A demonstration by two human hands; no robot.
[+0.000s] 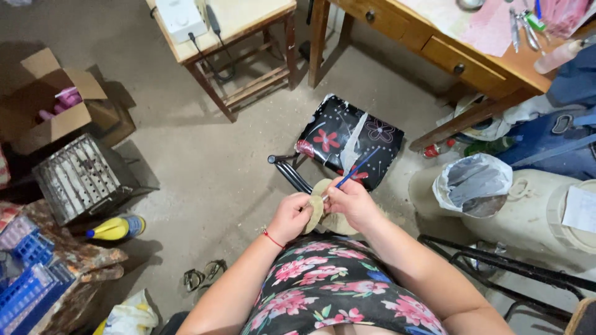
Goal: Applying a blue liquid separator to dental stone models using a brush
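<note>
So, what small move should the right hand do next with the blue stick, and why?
Probably slide the blue stick a little further along the beige piece. The right hand holds its lower end against that piece, which the left hand pinches steady.

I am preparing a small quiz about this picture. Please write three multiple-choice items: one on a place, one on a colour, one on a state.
1. Where does the yellow bottle lie?
A. on the floor, beside the metal cage
B. on the wooden desk
C. on the chair seat

2. What colour is the thin stick in the right hand?
A. green
B. blue
C. white

3. What is the state of the cardboard box?
A. taped shut
B. crushed flat
C. open, with its flaps up

Answers:
1 A, it lies on its side on the floor next to the metal cage.
2 B, the stick pinched by the right hand is blue.
3 C, the flaps stand apart and pink things show inside.
</note>
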